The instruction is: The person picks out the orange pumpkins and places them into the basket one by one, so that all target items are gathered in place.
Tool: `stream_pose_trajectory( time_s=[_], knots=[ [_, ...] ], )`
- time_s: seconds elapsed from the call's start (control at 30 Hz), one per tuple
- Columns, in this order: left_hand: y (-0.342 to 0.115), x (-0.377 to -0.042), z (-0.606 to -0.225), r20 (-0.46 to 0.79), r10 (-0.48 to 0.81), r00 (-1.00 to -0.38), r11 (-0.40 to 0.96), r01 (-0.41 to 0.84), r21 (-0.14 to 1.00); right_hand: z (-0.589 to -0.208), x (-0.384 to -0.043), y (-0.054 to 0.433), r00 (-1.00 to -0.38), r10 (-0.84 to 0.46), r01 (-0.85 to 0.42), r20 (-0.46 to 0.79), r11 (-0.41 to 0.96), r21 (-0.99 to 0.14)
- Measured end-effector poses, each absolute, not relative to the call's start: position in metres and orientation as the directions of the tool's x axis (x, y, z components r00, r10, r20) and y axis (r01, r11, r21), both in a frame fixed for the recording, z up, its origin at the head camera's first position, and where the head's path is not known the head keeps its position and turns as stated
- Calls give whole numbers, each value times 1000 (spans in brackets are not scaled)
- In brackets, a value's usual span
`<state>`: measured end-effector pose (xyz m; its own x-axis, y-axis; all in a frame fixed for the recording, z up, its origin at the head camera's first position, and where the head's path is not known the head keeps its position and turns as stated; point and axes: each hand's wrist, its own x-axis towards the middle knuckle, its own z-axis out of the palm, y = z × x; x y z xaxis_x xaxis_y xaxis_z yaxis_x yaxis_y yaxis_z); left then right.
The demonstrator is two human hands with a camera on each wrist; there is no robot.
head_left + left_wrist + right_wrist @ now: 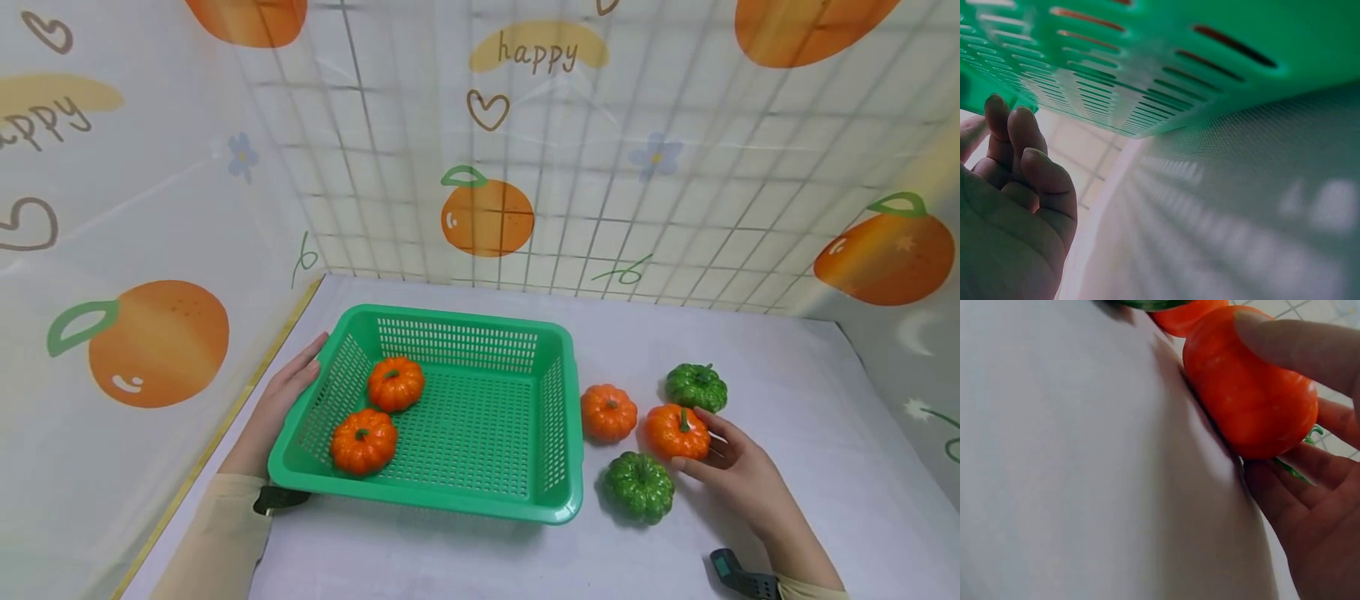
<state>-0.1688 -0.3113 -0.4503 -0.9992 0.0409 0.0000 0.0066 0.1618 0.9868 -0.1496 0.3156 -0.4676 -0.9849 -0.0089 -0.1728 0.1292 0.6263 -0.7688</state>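
On the right of the table my right hand [738,471] holds a small orange pumpkin [677,432] between its thumb and fingers. In the right wrist view the thumb lies over the top of this pumpkin [1250,387], with the other fingers around its far side. My left hand [281,408] rests along the outer left side of a green plastic basket [427,500], fingers up by the rim. The left wrist view shows those fingers [1047,172] loosely bent beside the slotted wall [1110,94]. Two orange pumpkins, one behind [396,384] and one in front [364,442], sit in the basket's left part.
Between the basket and my right hand lies another orange pumpkin [609,413]. A green pumpkin [639,488] lies in front of it, and a second green one [697,387] stands behind the held pumpkin. A printed cloth wall [420,125] borders the white table [795,392].
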Motion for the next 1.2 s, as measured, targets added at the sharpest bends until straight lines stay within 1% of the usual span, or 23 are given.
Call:
stream_pose_trajectory(
  time_s=[0.33, 0.6, 0.77, 0.9, 1.07, 1.2],
  knots=[
    [-312, -169, -451, -3, 46, -999, 158, 4, 987, -457, -150, 321, -992, -4, 101, -130, 606, -789],
    [-309, -168, -448, 2, 46, -999, 148, 8, 989, -442, -153, 318, -996, -7, 68, -90, 599, -798],
    [-309, -168, -449, 17, 47, -999, 151, 24, 988, -434, -155, 316, -998, -31, 31, -58, 565, -824],
    [-308, -166, -444, 2, 50, -999, 145, 10, 989, -429, -158, 314, -998, -48, -2, -29, 548, -837],
    [-306, -165, -442, -8, 56, -998, 141, 0, 990, -423, -163, 310, -997, -75, -32, -12, 559, -829],
    [-310, -167, -451, 1, 60, -998, 125, 8, 992, -417, -168, 305, -993, -115, -76, 14, 556, -827]
  ],
)
